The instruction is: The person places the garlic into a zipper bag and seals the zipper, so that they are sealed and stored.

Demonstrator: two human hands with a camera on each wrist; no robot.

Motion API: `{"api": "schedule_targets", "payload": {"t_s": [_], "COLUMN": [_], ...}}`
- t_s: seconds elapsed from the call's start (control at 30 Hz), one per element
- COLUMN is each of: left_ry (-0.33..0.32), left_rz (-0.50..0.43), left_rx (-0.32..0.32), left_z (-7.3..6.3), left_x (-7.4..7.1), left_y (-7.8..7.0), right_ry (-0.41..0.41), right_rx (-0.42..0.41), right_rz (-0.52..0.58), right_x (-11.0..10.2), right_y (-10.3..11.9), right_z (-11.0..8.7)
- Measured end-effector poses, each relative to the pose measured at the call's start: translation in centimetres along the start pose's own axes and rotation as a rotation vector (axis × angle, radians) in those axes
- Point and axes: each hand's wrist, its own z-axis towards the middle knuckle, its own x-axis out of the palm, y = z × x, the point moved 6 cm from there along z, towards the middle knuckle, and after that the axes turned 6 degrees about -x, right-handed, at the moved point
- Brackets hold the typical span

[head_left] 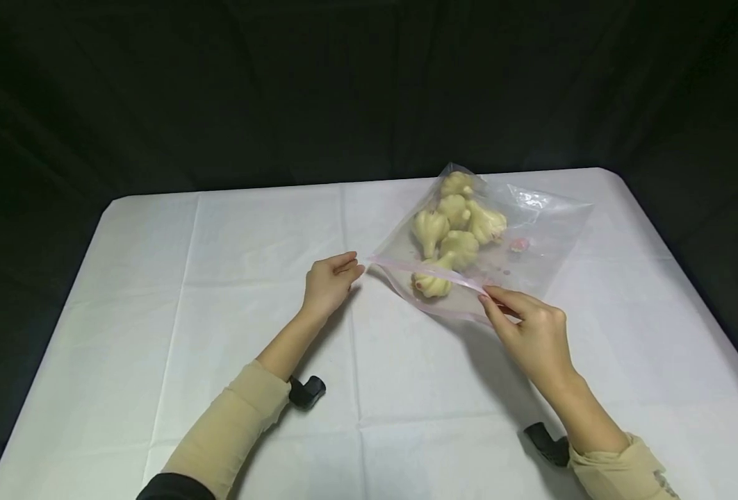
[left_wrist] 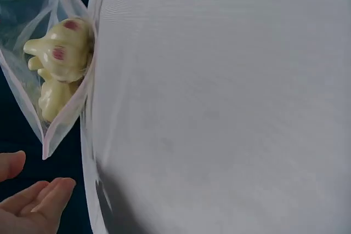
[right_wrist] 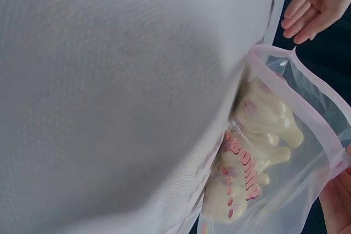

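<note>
A clear zip bag (head_left: 547,226) with a pink-edged mouth lies toward the back right of the table, its mouth facing me and gaping. Inside are several pale garlic bulbs (head_left: 459,246), which look smooth and model-like; pink lettering (right_wrist: 245,168) shows on the bag in the right wrist view. My right hand (head_left: 534,337) pinches the rim of the mouth at its right side between thumb and fingers. Just off the left corner of the mouth is my left hand (head_left: 331,283), thumb and fingers apart and holding nothing; in the left wrist view a small gap separates its fingertips (left_wrist: 66,184) from that corner.
A white cloth with fold creases covers the table (head_left: 269,236). Dark curtains (head_left: 319,90) hang behind and at both sides. A black wrist device (head_left: 306,392) sits by the left sleeve, and another black device (head_left: 547,444) by the right sleeve.
</note>
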Motion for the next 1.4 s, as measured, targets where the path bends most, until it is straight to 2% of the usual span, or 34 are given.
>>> {"api": "schedule_targets", "payload": {"t_s": [0.07,0.2,0.33,0.53,0.63,0.87,0.93,1.03,1.13,1.23,1.3,1.4], "left_ry": [0.004,0.044,0.06,0.089,0.1,0.107,0.1,0.091,0.088,0.093,0.098,0.103], "left_rz": [-0.011,-0.188,-0.326,-0.388,-0.41,-0.472,-0.483,-0.497,-0.506,-0.521,-0.528,-0.535], "left_rx": [0.007,-0.105,-0.186,-0.236,-0.238,-0.244,-0.248,-0.246,-0.239,-0.232,-0.23,-0.239], "left_z": [0.4,1.5,2.3,2.5,2.4,2.3,2.4,2.4,2.3,2.3,2.3,2.3], "left_x": [0.2,1.1,1.9,2.8,3.0,3.0,3.0,2.9,2.8,2.8,2.8,2.7], "left_y": [-0.1,0.3,0.4,0.2,0.1,0.1,0.2,0.2,0.2,0.2,0.1,0.1], "right_ry": [0.008,0.028,0.054,0.126,0.158,0.235,0.27,0.32,0.347,0.353,0.343,0.331], "right_rx": [0.0,-0.004,-0.015,0.006,0.077,0.336,0.352,0.259,0.082,-0.049,-0.111,-0.155], "right_rz": [-0.004,-0.025,-0.052,-0.079,-0.076,-0.073,-0.075,-0.099,-0.122,-0.138,-0.151,-0.162], "right_x": [0.0,-0.1,-0.1,-0.4,-1.0,-2.8,-3.0,-2.7,-1.7,-0.8,-0.5,-0.3], "right_y": [0.1,0.1,0.3,0.5,0.2,-2.1,-2.5,-2.3,-1.3,-0.5,-0.1,0.2], "right_z": [0.0,0.0,-0.2,-0.5,-0.6,-1.9,-2.5,-3.4,-4.3,-5.0,-5.2,-5.3]}}
